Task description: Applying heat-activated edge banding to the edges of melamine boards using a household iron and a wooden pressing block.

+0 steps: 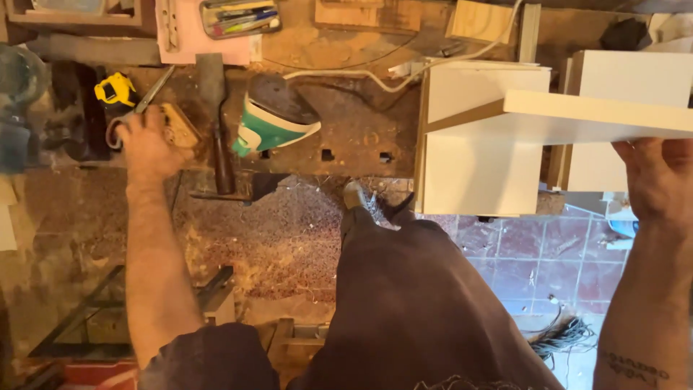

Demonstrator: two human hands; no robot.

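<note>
Down by the feet a dark trouser leg [411,303] hangs over a floor thick with sawdust [281,238], with reddish tiles [534,260] off to the right. Higher up, the right hand [660,177] presses up against the underside of a white board [599,115] that juts out level from a white cabinet [476,152] — palm flat to the panel, fingers laid along it rather than curled, though how far they wrap the far edge I cannot tell. Across on the other side the left hand [148,148] lies on the worn wooden workbench [346,137], fingers closed loosely over a small wooden block [177,126]. Just beyond it sits a yellow tape measure [115,90], and to its right a chisel [214,115] and a green-and-white clothes iron [278,119] — farther back, a tray of pens [240,17]
</note>
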